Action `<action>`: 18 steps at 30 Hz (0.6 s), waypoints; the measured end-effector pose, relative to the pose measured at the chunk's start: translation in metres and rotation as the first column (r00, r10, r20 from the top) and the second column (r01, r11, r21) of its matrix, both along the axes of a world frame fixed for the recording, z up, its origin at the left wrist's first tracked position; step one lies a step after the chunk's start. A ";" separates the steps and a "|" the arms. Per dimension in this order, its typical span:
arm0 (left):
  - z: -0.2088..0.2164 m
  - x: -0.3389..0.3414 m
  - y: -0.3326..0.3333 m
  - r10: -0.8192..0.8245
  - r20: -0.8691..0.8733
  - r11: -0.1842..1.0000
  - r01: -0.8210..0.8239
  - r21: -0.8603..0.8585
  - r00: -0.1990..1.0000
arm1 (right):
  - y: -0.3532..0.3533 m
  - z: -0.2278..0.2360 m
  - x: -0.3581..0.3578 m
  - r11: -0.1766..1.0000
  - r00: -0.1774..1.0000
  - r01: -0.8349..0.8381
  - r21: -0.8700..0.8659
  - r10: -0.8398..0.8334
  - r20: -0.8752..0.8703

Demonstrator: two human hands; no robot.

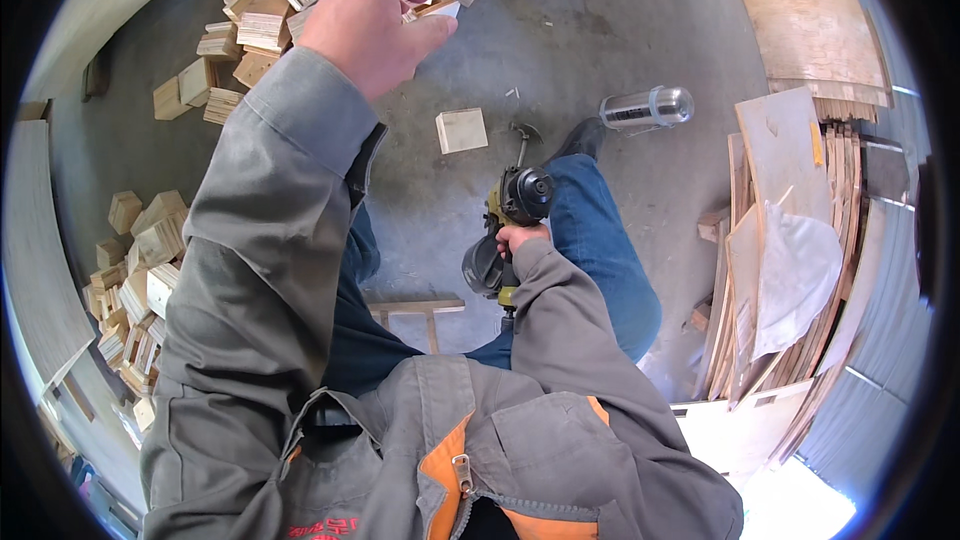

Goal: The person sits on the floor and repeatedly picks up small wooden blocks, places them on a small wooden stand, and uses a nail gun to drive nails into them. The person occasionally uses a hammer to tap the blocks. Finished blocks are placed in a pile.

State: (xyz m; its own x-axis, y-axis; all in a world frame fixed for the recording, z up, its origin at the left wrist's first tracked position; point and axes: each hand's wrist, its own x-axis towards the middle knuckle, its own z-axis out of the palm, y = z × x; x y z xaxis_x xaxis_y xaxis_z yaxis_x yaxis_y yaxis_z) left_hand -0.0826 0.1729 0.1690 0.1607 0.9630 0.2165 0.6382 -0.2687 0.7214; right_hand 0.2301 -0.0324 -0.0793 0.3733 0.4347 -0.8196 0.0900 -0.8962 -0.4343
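My left hand (370, 28) reaches out over a heap of wooden blocks (263, 30) made of stacked slats and boards. Its thumb and fingers are apart, with a pale block (436, 8) visible between them; contact with it is hard to make out. Close to my lap, my right hand (522, 238) grips a coil nail gun (522, 195) with an olive-yellow body and dark round parts. Beyond the nail gun lies what looks like a hammer (525, 133), partly hidden. A single square wooden block (461, 130) rests on the floor between both hands.
A steel thermos (645, 107) lies by my right shoe. More blocks (150, 260) are heaped at left. At right stand stacked boards (735, 270) with a white cloth (797, 275) over them. Plywood sheets (800, 20) lie at far right. A small wooden frame (425, 308) is near my legs.
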 end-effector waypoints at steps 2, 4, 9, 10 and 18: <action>0.002 -0.004 -0.001 0.010 0.000 0.999 -0.010 -0.040 1.000 | 0.003 0.012 -0.002 0.998 0.999 -0.041 0.055 0.042 -0.018; 0.004 -0.009 -0.001 0.007 -0.001 0.997 -0.007 -0.081 1.000 | 0.011 0.026 -0.005 0.987 0.995 -0.084 0.136 0.090 -0.037; -0.001 -0.011 0.001 -0.002 -0.034 1.000 0.002 -0.008 0.999 | 0.027 0.030 -0.010 0.883 0.975 -0.186 0.431 0.220 -0.029; -0.001 -0.011 0.001 -0.004 -0.041 1.000 0.004 -0.004 0.999 | 0.030 0.029 -0.010 0.865 0.970 -0.211 0.455 0.242 -0.009; 0.002 -0.014 -0.004 -0.033 -0.108 0.999 0.029 -0.041 0.994 | 0.050 0.007 -0.022 0.844 0.956 -0.247 0.476 0.292 -0.021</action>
